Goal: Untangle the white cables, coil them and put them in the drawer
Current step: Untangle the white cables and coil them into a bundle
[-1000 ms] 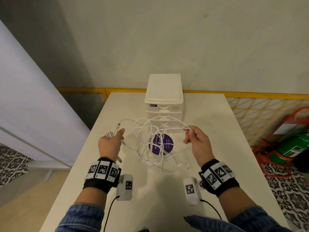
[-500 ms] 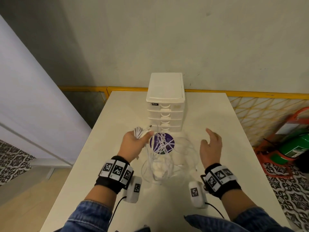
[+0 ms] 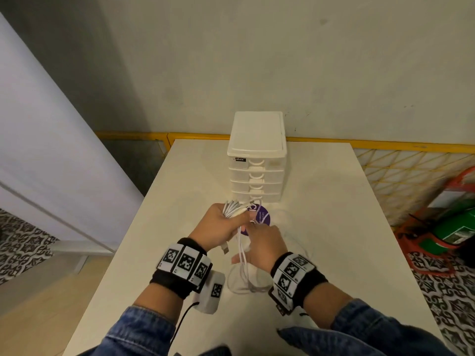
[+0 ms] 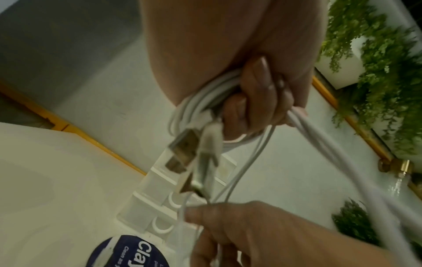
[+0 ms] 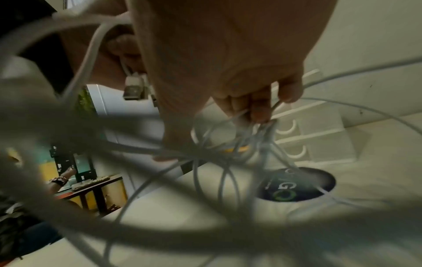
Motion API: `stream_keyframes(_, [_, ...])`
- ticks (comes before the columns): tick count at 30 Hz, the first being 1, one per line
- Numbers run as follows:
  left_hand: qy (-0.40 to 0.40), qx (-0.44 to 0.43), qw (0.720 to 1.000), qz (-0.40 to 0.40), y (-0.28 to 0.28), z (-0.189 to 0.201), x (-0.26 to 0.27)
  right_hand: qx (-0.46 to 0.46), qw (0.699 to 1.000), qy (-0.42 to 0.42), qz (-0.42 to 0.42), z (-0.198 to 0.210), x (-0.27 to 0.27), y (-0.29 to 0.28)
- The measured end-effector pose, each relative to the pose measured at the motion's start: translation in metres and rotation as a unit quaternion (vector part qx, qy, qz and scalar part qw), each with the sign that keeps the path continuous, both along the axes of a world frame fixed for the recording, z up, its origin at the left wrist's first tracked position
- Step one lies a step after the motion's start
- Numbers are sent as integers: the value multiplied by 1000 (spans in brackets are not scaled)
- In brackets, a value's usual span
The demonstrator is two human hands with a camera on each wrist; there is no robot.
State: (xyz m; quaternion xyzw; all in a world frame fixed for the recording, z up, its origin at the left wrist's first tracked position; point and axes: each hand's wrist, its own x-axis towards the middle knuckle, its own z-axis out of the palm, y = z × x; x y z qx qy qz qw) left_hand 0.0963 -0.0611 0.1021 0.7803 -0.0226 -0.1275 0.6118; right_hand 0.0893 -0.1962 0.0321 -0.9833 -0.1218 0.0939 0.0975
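My left hand [image 3: 227,218] grips a coiled bundle of white cables [image 3: 231,209] above the table, just in front of the drawer unit [image 3: 257,160]. In the left wrist view its fingers [image 4: 262,94] curl round the coil [image 4: 200,108], and a USB plug [image 4: 182,150] sticks out. My right hand [image 3: 257,232] sits just right of and below it and pinches thin strands [image 5: 251,126] that hang from the bundle. Loose loops [image 3: 244,281] trail onto the table between my wrists. The unit's drawers look shut.
A purple round disc [image 3: 264,217] lies on the white table [image 3: 334,201] in front of the drawer unit. Yellow railing [image 3: 385,144] runs behind the table. A green and red cylinder [image 3: 460,227] stands on the floor at the right. The table's left edge drops to the floor.
My right hand, open and off to the right half a second ago, has come left to the cables and pinches strands. My left hand has drawn the bundle toward the middle.
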Motion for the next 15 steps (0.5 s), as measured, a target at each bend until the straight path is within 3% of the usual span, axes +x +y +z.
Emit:
stream_keyframes(2, [2,7,1000,30,2,-3,4,-73,997,-1,36,-3,-3,-1])
stream_keyframes(3, [1,16,999,52,4,-5,6,-57,997,-1,46,-4,-4,-4])
stream_keyframes(6, [-5,58,991,120,11,-16,14,157,986,-12,45,-7,-3,-14])
stream_keyframes(10, [17,95,979,181,20,-32,16,411,910,-62,-2,17,-1,-22])
stream_keyframes(15, [60,118,956,264,50,-42,19,551,799,-198,-137,52,3,-55])
